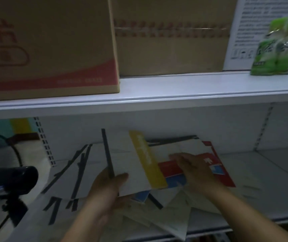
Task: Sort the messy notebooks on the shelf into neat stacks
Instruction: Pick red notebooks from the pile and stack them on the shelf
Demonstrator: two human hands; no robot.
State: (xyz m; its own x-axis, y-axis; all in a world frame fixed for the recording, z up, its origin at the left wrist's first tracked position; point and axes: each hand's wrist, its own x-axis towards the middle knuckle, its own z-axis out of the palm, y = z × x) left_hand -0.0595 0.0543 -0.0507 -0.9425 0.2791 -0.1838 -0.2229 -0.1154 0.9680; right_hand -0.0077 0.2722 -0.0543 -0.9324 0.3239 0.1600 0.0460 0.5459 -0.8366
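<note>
Head view of a two-tier white shelf unit in dim light, with some motion blur.

Lower shelf (265, 173): the notebooks lie here in a loose, overlapping heap, from left of centre to just right of centre. At the left, several white notebooks with black spines (73, 173) lie fanned at differing angles. At the near edge, more pale notebooks (173, 217) lie askew, some corners jutting past the shelf lip.

The left hand (107, 191) grasps the white notebook with a yellow band (131, 165) at its near left corner. The thumb lies on the cover and the fingers curl beneath. This notebook is tilted, raised above the heap, and its black spine points toward the far wall.

The right hand (193, 170) lies released, its fingers fairly straight and pointing left. It rests flat on the red notebook (221, 172), which sits at the right of the heap, partly under the yellow-banded one. A blue and white panel shows on its cover beside the hand.

Upper shelf (174, 91): a cardboard box with red print (52, 49) stands at the left, near the front edge. A plain taped cardboard box (171, 49) stands further back at centre. At the right, a green package (275, 49) stands in front of a white printed panel (251, 23); its text is too blurred to read.

Far left, outside the shelf unit: a dark cylindrical device (12, 180) on a stand, of a kind that cannot be told.
</note>
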